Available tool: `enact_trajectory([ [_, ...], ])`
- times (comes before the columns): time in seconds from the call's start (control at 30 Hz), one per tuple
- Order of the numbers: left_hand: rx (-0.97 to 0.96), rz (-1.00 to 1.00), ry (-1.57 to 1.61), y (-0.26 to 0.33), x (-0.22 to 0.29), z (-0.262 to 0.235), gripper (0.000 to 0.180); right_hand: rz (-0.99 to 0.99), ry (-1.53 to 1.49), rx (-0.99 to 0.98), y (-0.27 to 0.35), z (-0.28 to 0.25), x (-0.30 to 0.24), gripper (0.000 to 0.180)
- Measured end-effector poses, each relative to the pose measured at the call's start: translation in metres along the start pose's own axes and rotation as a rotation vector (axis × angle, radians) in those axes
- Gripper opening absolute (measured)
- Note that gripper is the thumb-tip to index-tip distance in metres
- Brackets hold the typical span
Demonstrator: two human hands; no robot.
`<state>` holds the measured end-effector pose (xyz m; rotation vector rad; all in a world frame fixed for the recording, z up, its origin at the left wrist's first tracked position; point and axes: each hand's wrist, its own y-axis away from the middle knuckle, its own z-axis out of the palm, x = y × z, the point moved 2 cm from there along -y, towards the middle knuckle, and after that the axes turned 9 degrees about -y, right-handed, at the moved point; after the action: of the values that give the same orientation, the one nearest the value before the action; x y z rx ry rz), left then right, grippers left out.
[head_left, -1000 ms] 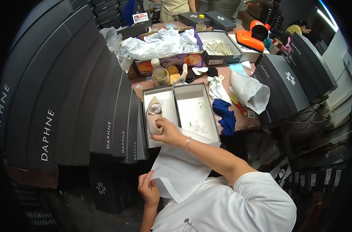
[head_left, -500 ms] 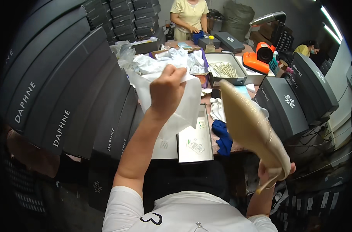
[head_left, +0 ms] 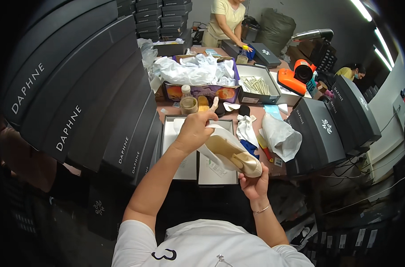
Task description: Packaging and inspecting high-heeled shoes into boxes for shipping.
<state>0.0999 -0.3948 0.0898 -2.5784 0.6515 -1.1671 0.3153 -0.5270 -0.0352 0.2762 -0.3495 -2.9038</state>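
A beige shoe (head_left: 238,162) is tilted over the open shoe box (head_left: 231,179), its heel end toward me. My right hand (head_left: 255,183) grips it by the heel. Against the shoe's toe end, my left hand (head_left: 194,131) pinches a thin white sheet of wrapping paper (head_left: 210,155), one finger raised. Part of the sheet lies along the shoe's side. The left fingertips are partly hidden behind the hand.
Tall stacks of dark shoe boxes (head_left: 78,107) stand at the left, more boxes (head_left: 318,133) at the right. Beyond are a carton (head_left: 173,92) of crumpled paper, a glue jar (head_left: 189,106), an orange machine (head_left: 293,82), a crumpled white bag (head_left: 280,138) and a co-worker (head_left: 222,22).
The raised shoe has come down and left over the box, turning so its inside shows. My left hand has lowered the white sheet to the shoe. The co-worker's arm has moved right.
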Motion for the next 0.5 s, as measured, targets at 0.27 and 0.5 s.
enact_trajectory([
  [0.27,-0.124,0.032,0.045,0.009,-0.005,0.018,0.027,0.086,-0.072,-0.079,-0.001,-0.007,0.000,0.053],
  [0.5,0.012,0.542,-0.119,0.065,0.085,0.012,0.029,-0.124,0.300,-0.216,-0.001,0.068,0.028,0.055],
])
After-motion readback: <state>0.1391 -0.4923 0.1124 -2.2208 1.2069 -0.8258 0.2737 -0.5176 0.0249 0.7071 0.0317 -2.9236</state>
